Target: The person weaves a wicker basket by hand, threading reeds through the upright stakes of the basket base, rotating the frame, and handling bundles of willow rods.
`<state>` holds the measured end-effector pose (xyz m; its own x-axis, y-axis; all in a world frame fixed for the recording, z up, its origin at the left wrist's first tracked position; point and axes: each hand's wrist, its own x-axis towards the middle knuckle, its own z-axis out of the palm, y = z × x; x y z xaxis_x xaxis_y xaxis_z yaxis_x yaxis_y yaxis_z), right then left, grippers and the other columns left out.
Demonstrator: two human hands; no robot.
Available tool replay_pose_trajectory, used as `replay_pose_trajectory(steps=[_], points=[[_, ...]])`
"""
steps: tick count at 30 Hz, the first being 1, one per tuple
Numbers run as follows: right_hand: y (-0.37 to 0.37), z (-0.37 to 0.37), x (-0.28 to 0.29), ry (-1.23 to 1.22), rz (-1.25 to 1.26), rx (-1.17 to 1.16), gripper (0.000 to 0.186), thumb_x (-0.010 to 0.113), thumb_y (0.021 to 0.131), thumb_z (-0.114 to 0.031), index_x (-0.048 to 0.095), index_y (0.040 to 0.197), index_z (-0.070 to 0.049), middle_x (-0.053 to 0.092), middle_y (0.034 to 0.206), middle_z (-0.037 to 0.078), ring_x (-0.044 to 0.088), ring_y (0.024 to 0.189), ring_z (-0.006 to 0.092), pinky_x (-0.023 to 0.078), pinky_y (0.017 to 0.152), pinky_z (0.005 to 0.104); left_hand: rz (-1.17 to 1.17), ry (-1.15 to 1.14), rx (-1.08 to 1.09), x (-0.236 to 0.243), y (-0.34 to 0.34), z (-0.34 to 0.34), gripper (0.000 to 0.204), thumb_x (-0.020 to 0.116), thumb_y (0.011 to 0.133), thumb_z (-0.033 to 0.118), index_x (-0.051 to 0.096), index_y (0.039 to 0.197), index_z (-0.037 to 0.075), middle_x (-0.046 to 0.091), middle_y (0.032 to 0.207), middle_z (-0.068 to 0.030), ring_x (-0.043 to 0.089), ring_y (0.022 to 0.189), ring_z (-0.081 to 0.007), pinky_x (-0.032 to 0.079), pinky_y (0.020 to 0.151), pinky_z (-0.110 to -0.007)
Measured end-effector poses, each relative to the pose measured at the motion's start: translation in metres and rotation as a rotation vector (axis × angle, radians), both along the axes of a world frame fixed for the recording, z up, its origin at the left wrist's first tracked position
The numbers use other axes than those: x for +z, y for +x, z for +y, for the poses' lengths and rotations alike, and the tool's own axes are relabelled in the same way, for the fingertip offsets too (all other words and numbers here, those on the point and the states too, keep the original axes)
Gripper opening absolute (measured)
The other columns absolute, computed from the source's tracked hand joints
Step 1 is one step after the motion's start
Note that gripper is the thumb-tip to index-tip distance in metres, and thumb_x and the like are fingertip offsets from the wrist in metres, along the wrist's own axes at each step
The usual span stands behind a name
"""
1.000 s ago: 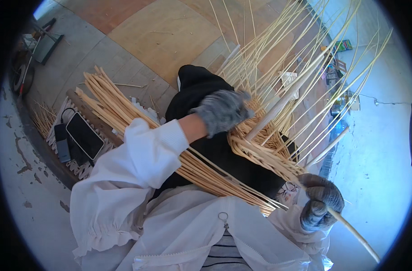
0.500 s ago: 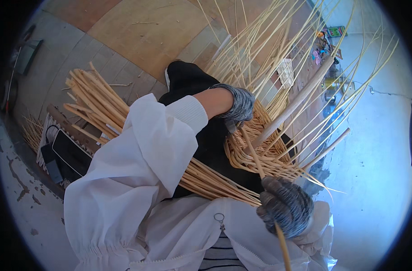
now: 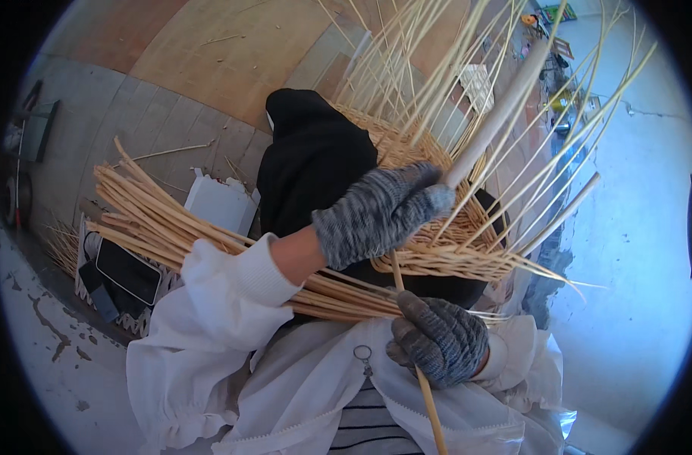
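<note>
A woven willow basket (image 3: 437,264), with long pale stakes (image 3: 588,144) standing up from it, rests against my black-clad leg. My left hand (image 3: 380,212), in a mottled grey knit glove, reaches over the basket's near side. It is closed at the lower end of a thick, pale stick (image 3: 501,114) that slants up to the right. Closer to my body, my right hand (image 3: 440,339), gloved alike, is closed around a thinner willow rod (image 3: 431,409). That rod runs up to beneath my left hand, where its upper end is hidden.
Across my lap lies a bundle of peeled willow rods (image 3: 156,216). To the left, a phone (image 3: 128,271) lies on a low surface, with a white box (image 3: 221,199) farther in. Small objects line the pale blue wall (image 3: 626,303) on the right. Boards (image 3: 209,53) cover the floor ahead.
My left hand has come off the rod's upper part and over to the thick stick. My right hand has moved left with the willow rod. The view has shifted slightly.
</note>
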<state>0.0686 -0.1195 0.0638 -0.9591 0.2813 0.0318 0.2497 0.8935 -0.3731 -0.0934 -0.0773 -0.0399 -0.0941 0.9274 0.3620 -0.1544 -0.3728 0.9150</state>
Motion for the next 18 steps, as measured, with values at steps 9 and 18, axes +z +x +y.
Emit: replay_pose_trajectory(steps=[9, 18], points=[[0.025, -0.008, -0.018, -0.349, 0.204, 0.082, 0.027, 0.057, 0.080, -0.020, 0.057, 0.103, -0.006, 0.058, 0.097, 0.012, 0.060, 0.089, 0.0300, 0.050, 0.079, 0.0446, -1.008, -0.571, -0.425, 0.006, 0.020, -0.013, 0.053, 0.048, 0.086, 0.057, 0.057, 0.084, 0.006, 0.048, 0.056, 0.0019, 0.042, 0.040, -0.0063, 0.035, 0.035, -0.019], [0.049, 0.037, -0.055, -1.127, 0.782, -0.943, 0.026, 0.045, 0.095, -0.025, 0.053, 0.095, 0.000, 0.057, 0.075, 0.011, 0.061, 0.063, 0.0186, 0.044, 0.039, 0.0221, -1.071, -0.508, -0.426, -0.009, 0.022, -0.013, 0.056, 0.042, 0.086, 0.062, 0.054, 0.086, 0.007, 0.046, 0.057, 0.0026, 0.041, 0.039, -0.0076, 0.037, 0.034, -0.022]])
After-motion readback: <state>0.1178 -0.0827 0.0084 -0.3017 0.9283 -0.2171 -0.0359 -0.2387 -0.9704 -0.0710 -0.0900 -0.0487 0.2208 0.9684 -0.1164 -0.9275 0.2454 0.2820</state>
